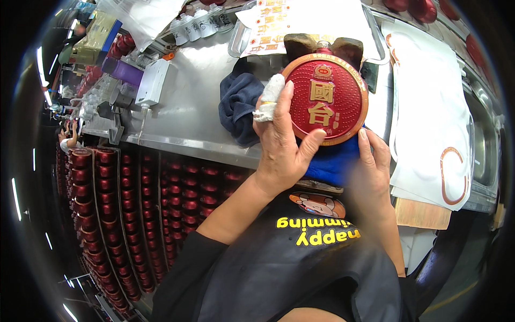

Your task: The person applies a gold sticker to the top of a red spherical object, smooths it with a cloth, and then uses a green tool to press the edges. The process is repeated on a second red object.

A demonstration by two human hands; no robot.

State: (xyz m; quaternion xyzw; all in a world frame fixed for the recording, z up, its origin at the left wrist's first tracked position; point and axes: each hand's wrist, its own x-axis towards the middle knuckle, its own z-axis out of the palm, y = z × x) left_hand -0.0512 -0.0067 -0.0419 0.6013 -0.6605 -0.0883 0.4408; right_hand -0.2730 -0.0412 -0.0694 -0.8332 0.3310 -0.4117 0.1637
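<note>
A round, flat red bottle (322,96) with a studded face, raised gold characters and an orange-gold band round its rim lies face up before me. My left hand (281,139) grips its left side, thumb on the lower face; white wrapping covers one finger. At the lower right rim, my right hand (373,166) pinches the edge with thumb and fingertips, its palm partly blurred. The bottle's neck points away, between the two lobes of a dark brown rest (300,47). Beneath the bottle shows a bright blue cloth (335,163).
A dark blue cloth (240,104) lies left on the steel table (193,86). White sheets with curved orange band decals (429,112) are on the right, beside a steel sink (485,129). Farther off are a printed decal sheet (268,27) and small bottles (201,24). Stacked red bottles (134,214) fill the lower left.
</note>
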